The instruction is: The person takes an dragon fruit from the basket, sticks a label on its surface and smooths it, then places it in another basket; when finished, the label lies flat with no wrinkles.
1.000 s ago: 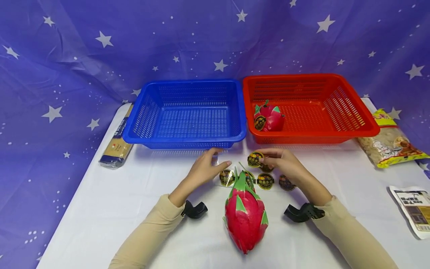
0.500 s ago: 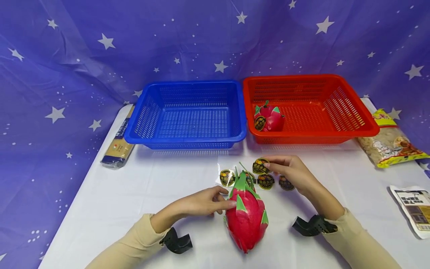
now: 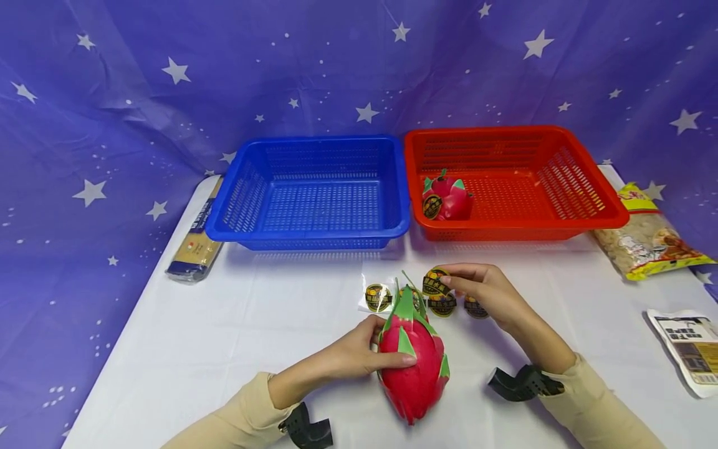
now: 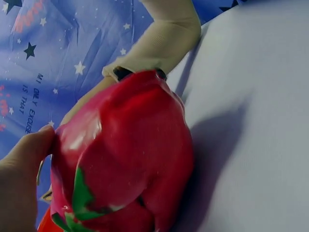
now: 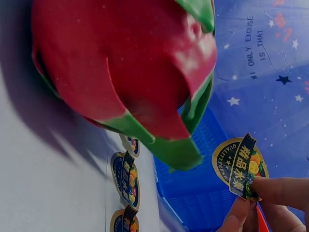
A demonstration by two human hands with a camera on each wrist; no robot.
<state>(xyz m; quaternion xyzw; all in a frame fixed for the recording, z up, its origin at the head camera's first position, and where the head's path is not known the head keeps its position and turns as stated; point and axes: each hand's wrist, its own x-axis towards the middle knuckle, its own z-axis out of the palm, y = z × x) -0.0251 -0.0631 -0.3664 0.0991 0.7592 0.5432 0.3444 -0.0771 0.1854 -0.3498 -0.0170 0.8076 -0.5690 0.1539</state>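
A large red dragon fruit (image 3: 412, 380) with green-tipped scales lies on the white table, its stem end pointing away. My left hand (image 3: 359, 352) grips its left side, thumb over the top and the other fingers mostly hidden behind it. In the left wrist view the thumb (image 4: 29, 154) presses against the red skin. Between thumb and fingers my right hand (image 3: 488, 290) pinches a round black-and-gold sticker (image 5: 240, 166), held up beyond the fruit's stem. Several more such stickers (image 3: 378, 298) lie on a clear sheet behind the fruit, partly covered by its leaves.
A blue basket (image 3: 308, 236) and a red basket (image 3: 527, 223) stand side by side at the back. In the red one sits a smaller dragon fruit (image 3: 455, 202) bearing a sticker. Packages flank them: a noodle pack (image 3: 196, 249), a yellow-edged bag (image 3: 650, 240) and a white pouch (image 3: 687, 352).
My left hand has left the sticker sheet, come back toward me and taken hold of the dragon fruit. The right hand, still pinching the sticker, has shifted slightly toward me.
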